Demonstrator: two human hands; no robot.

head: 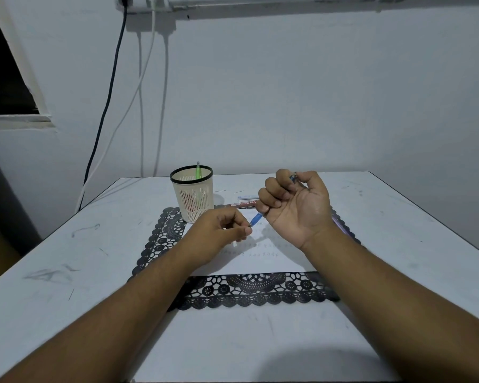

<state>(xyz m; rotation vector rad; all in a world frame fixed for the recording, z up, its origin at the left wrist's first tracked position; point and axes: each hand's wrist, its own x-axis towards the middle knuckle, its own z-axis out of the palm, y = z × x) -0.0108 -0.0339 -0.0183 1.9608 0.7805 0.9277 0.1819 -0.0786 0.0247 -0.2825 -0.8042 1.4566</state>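
Start at the near edge of the bench [67,272]: pale, scuffed, crossed by both forearms. Next, find a black lace mat [249,291], laid flat, presumably to protect the surface. On it, find a white sheet [260,262] with faint rows of written marks, set square to the body for writing.

Above the sheet, locate the left hand [219,233]. Pinches the tip of the blue pen [256,219] between thumb and forefinger; probably steadies or works the point. Just beyond, locate the right hand [296,205], palm turned up. Grips the barrel in a fist, fingers [271,189] curled fully round it, thumb near the top end. Holds the pen clear of the sheet, slanted from lower left to upper right between the two hands: a hold suited to servicing the tip, not to writing.

Under the right wrist, note a purple pen [340,226] on the mat, partly hidden. Behind the hands, note a red-brown box [242,205] and a white box [246,197], flat and within reach; print not legible. To the left, note a slotted cream cup [192,194] standing upright at the mat's far corner, with a green pen [198,170] stored upright inside. Farthest: cables [108,106] hanging down the wall.
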